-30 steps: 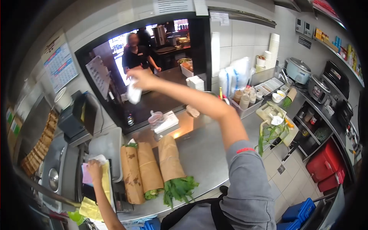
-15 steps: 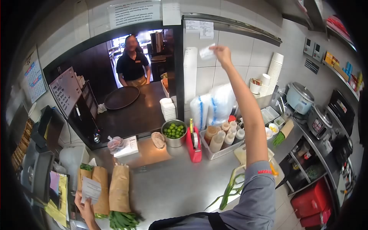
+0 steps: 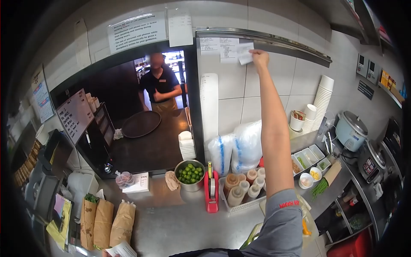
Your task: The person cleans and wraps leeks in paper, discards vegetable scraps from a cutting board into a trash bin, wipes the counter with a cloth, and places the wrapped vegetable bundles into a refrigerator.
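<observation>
My right hand (image 3: 260,59) is raised high against the tiled wall, its fingers pinching a white order slip (image 3: 245,53). The slip's upper end meets the metal ticket rail (image 3: 291,48), beside two printed slips (image 3: 228,50) hanging there. Low at the bottom edge, my left hand (image 3: 108,254) shows only in part, holding another paper slip (image 3: 122,249). That slip is in front of the nearest of several brown paper bundles (image 3: 123,222); leafy greens poke out of the leftmost one.
On the steel counter (image 3: 171,222) stand a pot of green limes (image 3: 190,174), a red tape dispenser (image 3: 211,192) and a basket of sauce bottles (image 3: 239,193). A person (image 3: 159,88) stands beyond the pass-through window, near a round brown tray (image 3: 141,124). Rice cookers (image 3: 351,129) stand at right.
My right hand has brought its slip up to the rail. My left hand and its slip have dropped toward the bottom edge. The view has shifted, and the person behind the window has moved an arm.
</observation>
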`<state>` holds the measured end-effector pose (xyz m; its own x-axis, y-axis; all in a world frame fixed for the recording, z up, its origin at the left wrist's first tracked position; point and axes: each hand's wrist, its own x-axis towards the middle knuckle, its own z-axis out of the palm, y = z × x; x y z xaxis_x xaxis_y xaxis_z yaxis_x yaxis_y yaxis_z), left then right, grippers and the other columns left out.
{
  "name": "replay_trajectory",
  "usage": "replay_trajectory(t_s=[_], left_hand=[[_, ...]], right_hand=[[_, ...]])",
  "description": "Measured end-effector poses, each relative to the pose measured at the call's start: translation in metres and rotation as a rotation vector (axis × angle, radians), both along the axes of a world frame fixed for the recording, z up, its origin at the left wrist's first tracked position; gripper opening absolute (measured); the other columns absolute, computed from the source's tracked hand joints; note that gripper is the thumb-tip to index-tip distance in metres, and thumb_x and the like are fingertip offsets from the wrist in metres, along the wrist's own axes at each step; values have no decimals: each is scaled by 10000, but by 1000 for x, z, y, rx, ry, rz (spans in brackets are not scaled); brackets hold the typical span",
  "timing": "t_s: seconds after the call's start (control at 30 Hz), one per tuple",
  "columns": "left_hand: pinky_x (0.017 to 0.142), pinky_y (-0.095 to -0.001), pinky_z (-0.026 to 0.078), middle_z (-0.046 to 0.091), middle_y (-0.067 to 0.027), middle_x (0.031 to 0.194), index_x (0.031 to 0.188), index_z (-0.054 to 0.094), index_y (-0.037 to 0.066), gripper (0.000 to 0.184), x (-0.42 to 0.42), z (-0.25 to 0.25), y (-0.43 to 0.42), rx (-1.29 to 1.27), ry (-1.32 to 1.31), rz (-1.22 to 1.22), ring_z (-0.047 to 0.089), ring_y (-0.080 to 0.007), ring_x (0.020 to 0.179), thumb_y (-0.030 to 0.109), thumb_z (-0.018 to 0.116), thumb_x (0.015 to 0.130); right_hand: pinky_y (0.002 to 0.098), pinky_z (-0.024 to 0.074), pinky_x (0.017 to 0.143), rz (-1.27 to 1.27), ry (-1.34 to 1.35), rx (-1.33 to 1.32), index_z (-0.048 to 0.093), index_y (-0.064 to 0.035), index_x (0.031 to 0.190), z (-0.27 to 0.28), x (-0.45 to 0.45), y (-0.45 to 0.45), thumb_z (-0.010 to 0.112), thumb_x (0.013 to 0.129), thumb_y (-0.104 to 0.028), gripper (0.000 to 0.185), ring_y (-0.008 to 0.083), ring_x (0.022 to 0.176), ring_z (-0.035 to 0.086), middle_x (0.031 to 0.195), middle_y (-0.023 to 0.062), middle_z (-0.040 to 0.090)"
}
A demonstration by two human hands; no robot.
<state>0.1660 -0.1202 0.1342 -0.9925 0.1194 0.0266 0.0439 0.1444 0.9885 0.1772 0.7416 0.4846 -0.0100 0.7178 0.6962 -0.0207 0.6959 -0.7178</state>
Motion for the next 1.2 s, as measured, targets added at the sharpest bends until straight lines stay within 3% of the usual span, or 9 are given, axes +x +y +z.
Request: replay_trajectory(t_s=[0.2, 0.3, 0.37, 0.43, 0.63, 0.73, 0.83, 1.1, 1.2], left_hand=[[842, -284, 413, 528, -85, 1014, 1164, 402, -11, 450, 5, 6, 23, 188, 134, -77, 523, -162, 949, -49, 523, 733], [792, -271, 432, 528, -53, 951, 1067, 477, -22, 356, 30, 11, 21, 93, 171, -143, 521, -141, 904, -82, 573, 729], [728, -274, 469, 555, -50, 896, 1020, 529, 4, 295, 59, 22, 22, -23, 157, -115, 544, -139, 858, -31, 616, 741], [683, -293, 486, 554, -110, 939, 1055, 525, 28, 287, 80, 44, 16, -280, 252, -229, 562, -197, 837, 67, 597, 780], [762, -343, 430, 483, -98, 925, 1011, 533, 49, 162, 125, 23, -27, -133, 448, -179, 518, -257, 885, 107, 537, 860], [657, -300, 464, 500, -70, 899, 957, 555, 64, 105, 158, 11, -94, -161, 377, 132, 547, -200, 831, 89, 538, 857], [599, -261, 474, 523, -59, 894, 918, 575, 64, 76, 210, -1, -188, -224, 234, 383, 560, -169, 807, 78, 549, 847], [710, -303, 467, 543, -69, 912, 784, 564, 23, 54, 304, -6, -398, -504, 299, 541, 571, -230, 813, -28, 558, 769], [698, -315, 464, 541, -70, 900, 768, 553, 19, 41, 305, 0, -457, -474, 230, 517, 569, -232, 810, -22, 559, 768]], right_hand=[[347, 377, 960, -43, -66, 208, 609, -152, 1126, 28, -15, 16, 530, 714, -101, 423, 273, 1125, 505, 1192, 155, 548], [486, 226, 1050, -575, -513, 204, 432, -247, 1296, 31, -25, -36, 583, 774, -306, 546, 345, 1280, 289, 1333, 153, 384], [432, 287, 1011, -196, -125, 729, 473, -110, 1261, 6, -33, -129, 581, 822, -279, 482, 311, 1219, 376, 1243, 137, 493], [338, 350, 972, 585, -94, 568, 532, -55, 1186, -18, -32, -290, 558, 855, -174, 353, 260, 1111, 493, 1208, 119, 526], [402, 345, 986, 2061, -912, 528, 452, -71, 1270, -222, 26, -648, 748, 678, -202, 675, 255, 1156, 488, 1224, 118, 533], [323, 411, 910, 2093, -1022, 810, 624, -52, 1038, -329, 27, -752, 697, 726, -122, 328, 173, 874, 621, 1028, 126, 629], [266, 439, 814, 2111, -1087, 277, 651, -9, 914, -349, 70, -871, 643, 750, -32, 166, 126, 699, 606, 793, 85, 661], [226, 408, 827, 2986, -1291, -109, 518, -7, 1198, -375, 106, -1121, 610, 803, -51, 407, 116, 921, 547, 938, 37, 610], [206, 406, 761, 2868, -1521, -197, 497, -6, 1221, -395, 102, -1196, 581, 834, -61, 400, 85, 831, 527, 876, 13, 581]])
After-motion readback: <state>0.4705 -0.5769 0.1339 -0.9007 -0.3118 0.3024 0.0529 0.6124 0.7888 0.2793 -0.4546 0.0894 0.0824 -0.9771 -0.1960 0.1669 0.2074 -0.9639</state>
